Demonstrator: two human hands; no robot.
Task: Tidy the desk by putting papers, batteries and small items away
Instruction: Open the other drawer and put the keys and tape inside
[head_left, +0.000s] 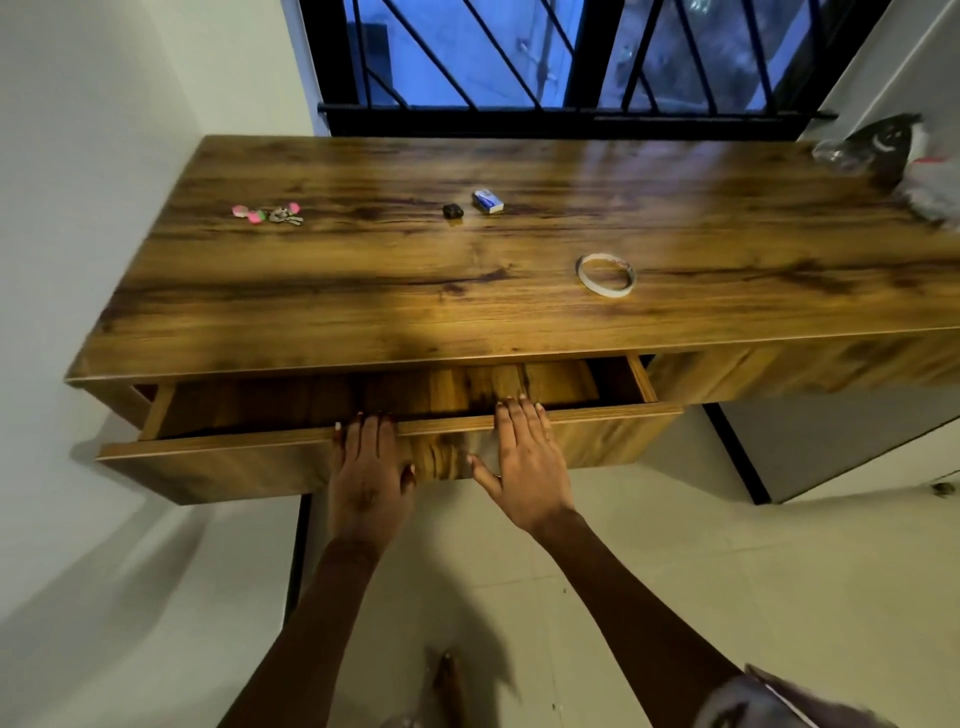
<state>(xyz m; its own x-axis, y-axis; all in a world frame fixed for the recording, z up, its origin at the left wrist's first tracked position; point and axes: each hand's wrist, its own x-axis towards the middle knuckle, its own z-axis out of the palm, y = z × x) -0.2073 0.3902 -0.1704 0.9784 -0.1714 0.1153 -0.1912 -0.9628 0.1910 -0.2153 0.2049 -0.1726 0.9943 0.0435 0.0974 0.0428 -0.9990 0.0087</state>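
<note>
The wooden desk (467, 291) has its left drawer (218, 462) partly out, and what shows of the inside is bare wood. My left hand (369, 467) and my right hand (524, 462) lie flat against the drawer front, straight fingers reaching over its top edge. On the desktop lie a bunch of keys with pink tags (267, 213), a small black object (453, 210), a small blue and white box (487, 201) and a thin ring of white tape (605, 274).
A dark plastic bag (883, 150) and other crumpled plastic sit at the desk's far right corner. A barred window (561, 62) stands behind the desk, a white wall to the left. White cabinet (852, 447) at the right, tiled floor below.
</note>
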